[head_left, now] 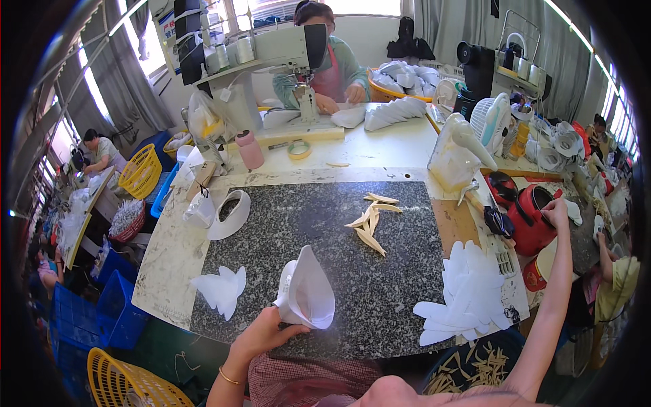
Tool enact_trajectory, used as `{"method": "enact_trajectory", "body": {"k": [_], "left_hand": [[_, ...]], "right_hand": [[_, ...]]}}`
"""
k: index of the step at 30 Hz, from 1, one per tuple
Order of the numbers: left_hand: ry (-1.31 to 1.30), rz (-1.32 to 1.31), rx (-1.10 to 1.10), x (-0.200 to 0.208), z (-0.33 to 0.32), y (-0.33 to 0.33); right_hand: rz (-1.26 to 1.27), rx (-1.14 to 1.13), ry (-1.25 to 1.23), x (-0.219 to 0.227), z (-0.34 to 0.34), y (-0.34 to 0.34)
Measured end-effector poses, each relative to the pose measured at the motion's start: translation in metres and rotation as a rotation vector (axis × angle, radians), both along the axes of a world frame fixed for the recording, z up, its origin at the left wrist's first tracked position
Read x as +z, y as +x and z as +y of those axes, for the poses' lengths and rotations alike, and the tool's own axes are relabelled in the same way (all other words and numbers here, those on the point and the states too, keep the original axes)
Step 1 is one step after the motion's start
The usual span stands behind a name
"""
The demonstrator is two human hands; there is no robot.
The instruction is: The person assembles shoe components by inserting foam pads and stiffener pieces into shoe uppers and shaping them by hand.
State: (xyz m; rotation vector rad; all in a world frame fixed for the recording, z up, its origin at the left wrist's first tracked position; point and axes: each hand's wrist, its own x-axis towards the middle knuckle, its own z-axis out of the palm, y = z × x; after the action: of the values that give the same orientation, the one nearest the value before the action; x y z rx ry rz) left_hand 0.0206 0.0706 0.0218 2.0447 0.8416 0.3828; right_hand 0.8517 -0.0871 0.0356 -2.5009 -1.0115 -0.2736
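My left hand is closed on the lower edge of a white shoe upper, held upright above the dark speckled stone slab. My right hand reaches far out to the right, its fingers bent at the rim of a red round-mouthed pot. What those fingers grip, if anything, is too small to make out. A small white piece shows just beyond them. Flat white cut pieces lie in a fanned stack at the slab's right and a smaller pile at its left.
Thin beige strips lie on the slab; more fill a tub below. A white ring-shaped holder, a pink bottle and a tape roll stand beyond. Across the table, another person works at a sewing machine.
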Motion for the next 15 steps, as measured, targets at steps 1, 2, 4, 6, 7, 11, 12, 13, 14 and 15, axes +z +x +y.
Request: {"method": "enact_trajectory", "body": {"k": [1,2,4,6,7,11,12,13,14,15], "left_hand": [[0.008,-0.006,-0.014,0.0,-0.001,-0.004],[0.007,-0.009,-0.015,-0.001,-0.001,-0.006],[0.062,-0.083,-0.034,-0.001,-0.004,-0.011],[0.077,-0.087,-0.04,-0.007,-0.004,-0.017],[0.091,-0.088,-0.047,-0.008,-0.005,-0.019],[0.079,-0.081,-0.041,-0.007,-0.005,-0.021],[0.092,-0.077,-0.053,-0.006,-0.003,-0.02],[0.1,-0.075,-0.074,-0.006,0.0,-0.018],[0.087,-0.07,-0.088,-0.004,0.001,-0.02],[0.032,-0.078,-0.093,-0.003,0.002,-0.022]], "right_hand": [[-0.002,0.001,0.0,-0.001,-0.003,0.002],[-0.067,0.036,0.089,-0.001,-0.007,0.004],[-0.134,0.071,0.178,0.001,-0.012,0.0],[-0.191,0.146,0.274,0.006,-0.015,-0.014],[-0.195,0.143,0.272,0.01,-0.018,-0.029],[-0.338,0.172,0.406,0.054,-0.011,-0.143],[-0.388,0.182,0.439,0.061,-0.013,-0.164],[-0.438,0.183,0.473,0.065,-0.017,-0.178],[-0.412,0.204,0.534,0.071,-0.011,-0.209],[-0.405,0.219,0.561,0.081,-0.006,-0.249]]}}
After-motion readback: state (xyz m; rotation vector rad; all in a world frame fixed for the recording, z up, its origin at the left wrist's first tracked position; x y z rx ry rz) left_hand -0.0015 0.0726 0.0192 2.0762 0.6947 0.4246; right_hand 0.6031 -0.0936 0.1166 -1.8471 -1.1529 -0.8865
